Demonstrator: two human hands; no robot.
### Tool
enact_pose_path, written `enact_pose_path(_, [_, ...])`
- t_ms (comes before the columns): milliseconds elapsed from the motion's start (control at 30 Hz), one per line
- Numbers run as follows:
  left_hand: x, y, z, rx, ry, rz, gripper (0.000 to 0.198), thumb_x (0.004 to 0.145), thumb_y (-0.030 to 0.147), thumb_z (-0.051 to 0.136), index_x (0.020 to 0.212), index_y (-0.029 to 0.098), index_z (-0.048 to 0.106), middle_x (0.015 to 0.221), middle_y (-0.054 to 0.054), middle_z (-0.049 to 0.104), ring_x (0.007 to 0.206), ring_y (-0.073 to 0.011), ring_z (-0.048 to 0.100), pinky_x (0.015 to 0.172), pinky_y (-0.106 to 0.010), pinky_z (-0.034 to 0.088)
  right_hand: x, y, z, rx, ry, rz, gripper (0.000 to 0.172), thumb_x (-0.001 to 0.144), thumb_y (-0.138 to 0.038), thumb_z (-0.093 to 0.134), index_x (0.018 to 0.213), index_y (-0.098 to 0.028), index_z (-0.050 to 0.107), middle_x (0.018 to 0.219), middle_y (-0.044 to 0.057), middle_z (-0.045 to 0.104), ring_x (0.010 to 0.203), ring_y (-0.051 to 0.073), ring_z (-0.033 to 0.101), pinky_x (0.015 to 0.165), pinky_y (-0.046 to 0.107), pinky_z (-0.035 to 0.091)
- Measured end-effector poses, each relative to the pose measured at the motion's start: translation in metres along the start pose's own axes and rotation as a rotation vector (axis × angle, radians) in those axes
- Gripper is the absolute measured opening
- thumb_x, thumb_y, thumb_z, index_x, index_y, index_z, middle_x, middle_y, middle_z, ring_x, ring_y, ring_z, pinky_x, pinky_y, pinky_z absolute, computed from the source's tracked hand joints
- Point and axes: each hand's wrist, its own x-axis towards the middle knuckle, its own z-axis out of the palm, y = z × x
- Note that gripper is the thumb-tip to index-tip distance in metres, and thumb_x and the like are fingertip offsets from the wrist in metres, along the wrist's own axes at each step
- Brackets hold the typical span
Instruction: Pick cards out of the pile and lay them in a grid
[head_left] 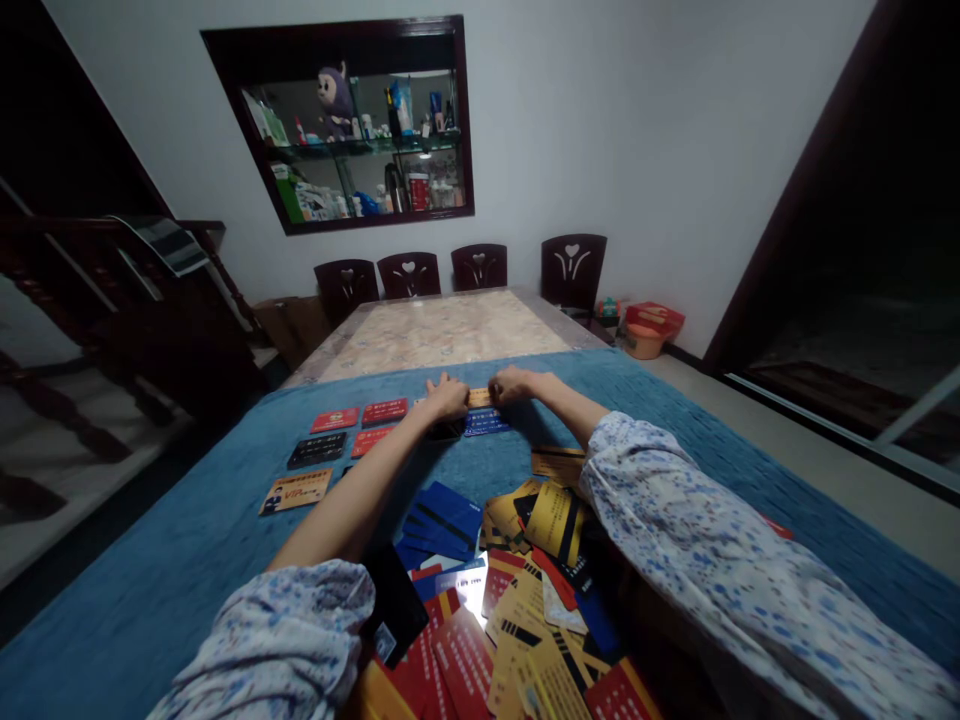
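My left hand (pixel 448 396) and my right hand (pixel 511 384) are at the far side of a blue cloth, fingers closed at either end of a gold card (pixel 479 398). Just below it lies a blue card (pixel 486 422), with a black card (pixel 445 430) beside it, partly behind my left wrist. Left of my hands are red cards (pixel 385 411), a stack of black cards (pixel 317 450) and a tan VIP card (pixel 297 491). A large loose pile of gold cards (pixel 556 520), red cards (pixel 463 662) and blue cards (pixel 442 520) spreads between my forearms.
The blue cloth (pixel 195 560) covers the near part of a long table (pixel 442 325). Several dark chairs (pixel 574 270) stand around the far end. A wall niche (pixel 337 225) holds bottles and a plush toy (pixel 335 100). An orange tub (pixel 643 340) sits on the floor at right.
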Motion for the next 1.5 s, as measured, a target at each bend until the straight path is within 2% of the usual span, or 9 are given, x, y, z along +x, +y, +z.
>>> enact_pose_path(200, [0.003, 0.000, -0.001, -0.015, -0.029, 0.003, 0.025, 0.073, 0.013, 0.055, 0.093, 0.018, 0.068, 0.123, -0.016, 0.057, 0.123, -0.0372, 0.039, 0.097, -0.063, 0.035, 0.006, -0.003, -0.001, 0.011, -0.027, 0.035, 0.040, 0.077, -0.024, 0.060, 0.115, -0.018, 0.071, 0.116, 0.013, 0.071, 0.102, 0.025, 0.067, 0.077, 0.027, 0.052])
enact_pose_path(467, [0.006, 0.001, -0.004, -0.008, -0.062, 0.021, 0.024, 0.072, 0.013, 0.056, 0.093, 0.019, 0.068, 0.124, -0.015, 0.057, 0.123, -0.0355, 0.039, 0.099, -0.060, 0.037, 0.015, -0.009, -0.001, -0.001, -0.059, 0.073, 0.040, 0.073, -0.020, 0.063, 0.111, -0.013, 0.073, 0.114, 0.017, 0.071, 0.104, 0.027, 0.067, 0.081, 0.030, 0.052])
enact_pose_path(733, [0.006, -0.002, -0.004, 0.031, -0.083, 0.041, 0.032, 0.072, 0.013, 0.054, 0.101, 0.017, 0.066, 0.126, -0.017, 0.056, 0.123, -0.0364, 0.040, 0.099, -0.062, 0.036, 0.009, -0.003, -0.002, 0.046, -0.065, 0.077, 0.038, 0.075, -0.021, 0.063, 0.111, -0.018, 0.072, 0.110, 0.011, 0.073, 0.096, 0.023, 0.069, 0.072, 0.025, 0.052])
enact_pose_path(967, [0.002, -0.002, -0.007, 0.052, -0.044, 0.049, 0.042, 0.075, 0.016, 0.056, 0.117, 0.022, 0.059, 0.127, -0.015, 0.056, 0.127, -0.0357, 0.037, 0.101, -0.063, 0.032, 0.004, 0.000, -0.003, 0.050, -0.018, 0.070, 0.045, 0.076, -0.023, 0.064, 0.120, -0.015, 0.067, 0.113, 0.014, 0.072, 0.097, 0.025, 0.068, 0.073, 0.027, 0.051])
enact_pose_path(1100, [-0.010, 0.002, -0.012, 0.072, 0.039, 0.062, 0.043, 0.079, 0.018, 0.055, 0.122, 0.022, 0.055, 0.130, -0.015, 0.054, 0.129, -0.0346, 0.036, 0.101, -0.060, 0.031, -0.007, 0.004, -0.008, 0.052, 0.018, 0.036, 0.053, 0.075, -0.019, 0.062, 0.128, -0.016, 0.063, 0.112, 0.012, 0.072, 0.097, 0.023, 0.068, 0.074, 0.025, 0.050])
enact_pose_path(1267, [-0.040, 0.013, -0.019, 0.141, 0.134, 0.099, 0.042, 0.080, 0.015, 0.053, 0.122, 0.017, 0.055, 0.133, -0.017, 0.053, 0.129, -0.0327, 0.035, 0.102, -0.056, 0.031, -0.028, 0.009, -0.009, 0.046, 0.107, -0.009, 0.059, 0.074, -0.013, 0.061, 0.133, -0.016, 0.059, 0.115, 0.010, 0.072, 0.103, 0.021, 0.066, 0.079, 0.023, 0.048])
enact_pose_path(1500, [-0.084, 0.032, -0.020, 0.151, 0.206, 0.120, 0.043, 0.081, 0.012, 0.051, 0.123, 0.015, 0.058, 0.132, -0.018, 0.054, 0.132, -0.0338, 0.035, 0.103, -0.057, 0.031, -0.069, 0.003, -0.005, 0.030, 0.233, -0.069, 0.027, 0.083, -0.018, 0.054, 0.102, -0.015, 0.074, 0.105, 0.011, 0.073, 0.098, 0.021, 0.064, 0.079, 0.024, 0.043])
